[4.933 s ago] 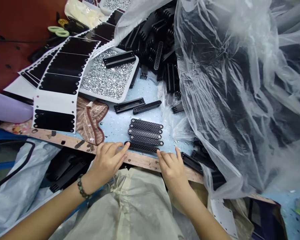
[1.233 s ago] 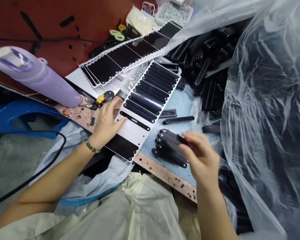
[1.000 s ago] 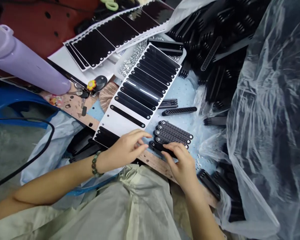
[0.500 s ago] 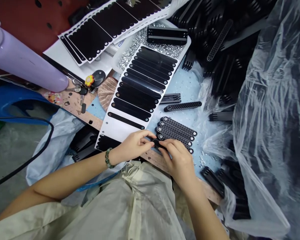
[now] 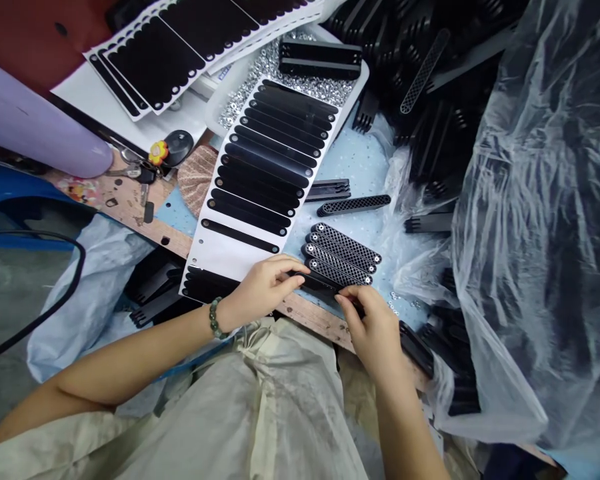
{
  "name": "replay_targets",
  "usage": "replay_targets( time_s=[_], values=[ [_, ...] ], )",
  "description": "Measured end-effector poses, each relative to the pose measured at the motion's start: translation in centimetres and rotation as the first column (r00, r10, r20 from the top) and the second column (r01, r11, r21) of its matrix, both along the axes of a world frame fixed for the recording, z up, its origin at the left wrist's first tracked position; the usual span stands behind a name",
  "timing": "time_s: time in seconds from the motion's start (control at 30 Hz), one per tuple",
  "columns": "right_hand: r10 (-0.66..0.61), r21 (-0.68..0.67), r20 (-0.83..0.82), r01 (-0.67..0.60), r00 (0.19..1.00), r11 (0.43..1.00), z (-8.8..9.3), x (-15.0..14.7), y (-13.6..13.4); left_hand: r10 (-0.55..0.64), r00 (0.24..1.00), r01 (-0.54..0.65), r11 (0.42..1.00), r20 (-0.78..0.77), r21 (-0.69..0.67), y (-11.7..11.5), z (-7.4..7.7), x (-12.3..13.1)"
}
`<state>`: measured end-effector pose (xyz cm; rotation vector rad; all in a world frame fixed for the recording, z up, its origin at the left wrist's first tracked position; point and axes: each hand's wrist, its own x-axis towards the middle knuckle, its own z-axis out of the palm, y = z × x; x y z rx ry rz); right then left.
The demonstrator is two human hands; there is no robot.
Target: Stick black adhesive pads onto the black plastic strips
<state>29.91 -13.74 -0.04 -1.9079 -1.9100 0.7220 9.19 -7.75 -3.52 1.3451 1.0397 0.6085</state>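
Note:
A narrow black plastic bar [image 5: 321, 283] lies level between my two hands at the table's near edge. My left hand [image 5: 273, 285] pinches its left end between thumb and fingers; a dark beaded bracelet circles that wrist. At the bar's right end, the fingertips of my right hand [image 5: 373, 320] are closed on it. Just beyond, several black bars [image 5: 343, 248] with lattice faces and small metal nuts at their ends lie side by side. To the left, a white backing sheet [image 5: 230, 252] carries rows of black strip stickers, with a bare stretch near its lower end.
A tub [image 5: 211, 113] of small metal nuts stands behind the sheet, with black pieces [image 5: 320, 60] on top. Clear plastic bags [image 5: 510, 233] and piled black parts [image 5: 430, 133] crowd the right. Keys [image 5: 143, 175], a purple bottle [image 5: 40, 127] and more sticker sheets [image 5: 153, 63] are at left.
My right hand has slid right, away from my left fingertips, so more of the black bar shows between them. My left hand stays at the left end. The whole view has shifted slightly.

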Motion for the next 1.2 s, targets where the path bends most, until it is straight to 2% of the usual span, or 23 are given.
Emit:
replay_targets(
  time_s=[0.23,0.4,0.5,0.57,0.63,0.67,0.7,0.77,0.8,0.83,0.87,0.93,1.0,1.07,1.2],
  values=[
    [-0.041,-0.074,-0.007,0.04,0.999,0.996,-0.4,-0.2,0.9,-0.023,1.0,0.023,1.0,0.011,0.001,0.2,0.0,-0.2],
    [-0.056,-0.105,0.219,0.081,0.974,0.991,-0.1,0.0,0.8,-0.025,1.0,0.025,1.0,-0.004,-0.009,0.2,-0.1,0.2],
    [-0.092,-0.008,0.398,0.104,0.913,0.995,0.1,0.5,0.5,-0.058,0.997,0.059,0.998,-0.06,0.012,-0.2,1.1,0.3],
    [-0.106,0.109,0.469,0.062,0.877,0.992,0.2,0.7,0.4,-0.068,0.989,0.087,0.985,-0.13,0.147,-0.3,2.9,-0.6],
    [-0.115,0.249,0.471,-0.007,0.875,0.968,0.4,0.3,0.6,0.028,0.977,0.049,0.936,-0.213,0.349,0.0,4.7,-2.5],
    [-0.102,0.314,0.433,-0.043,0.896,0.949,0.5,-0.2,0.7,0.129,0.956,0.0,0.898,-0.264,0.44,0.3,5.4,-3.9],
    [-0.068,0.369,0.369,-0.079,0.927,0.926,0.5,-1.0,0.9,0.257,0.91,-0.059,0.857,-0.326,0.511,0.7,5.8,-5.5],
    [0.071,0.434,0.205,-0.156,0.976,0.887,0.4,-3.3,1.5,0.469,0.737,-0.156,0.818,-0.487,0.553,1.6,5.8,-8.8],
    [0.166,0.437,0.137,-0.21,0.977,0.875,0.2,-4.7,1.9,0.491,0.667,-0.174,0.835,-0.561,0.523,2.0,5.3,-10.3],
    [0.256,0.426,0.092,-0.271,0.962,0.863,0.0,-6.2,2.3,0.465,0.642,-0.192,0.867,-0.61,0.459,2.3,4.6,-11.6],
    [0.329,0.411,0.073,-0.329,0.942,0.85,-0.3,-7.6,2.8,0.431,0.66,-0.226,0.895,-0.615,0.385,2.6,3.9,-12.5],
    [0.413,0.382,0.071,-0.407,0.908,0.83,-0.9,-10.0,4.0,0.368,0.78,-0.301,0.93,-0.506,0.212,2.9,2.6,-13.3],
    [0.416,0.389,0.075,-0.411,0.906,0.824,-1.4,-11.6,5.5,0.366,0.881,-0.364,0.929,-0.3,0.065,3.3,2.0,-13.1],
    [0.379,0.428,0.065,-0.369,0.923,0.825,-1.5,-12.4,7.3,0.353,0.925,-0.361,0.932,-0.138,-0.04,3.9,2.3,-12.3],
    [0.318,0.485,0.089,-0.32,0.944,0.814,-0.9,-13.0,10.8,0.251,0.968,-0.251,0.96,-0.018,-0.121,5.8,3.1,-10.9]
  ],
)
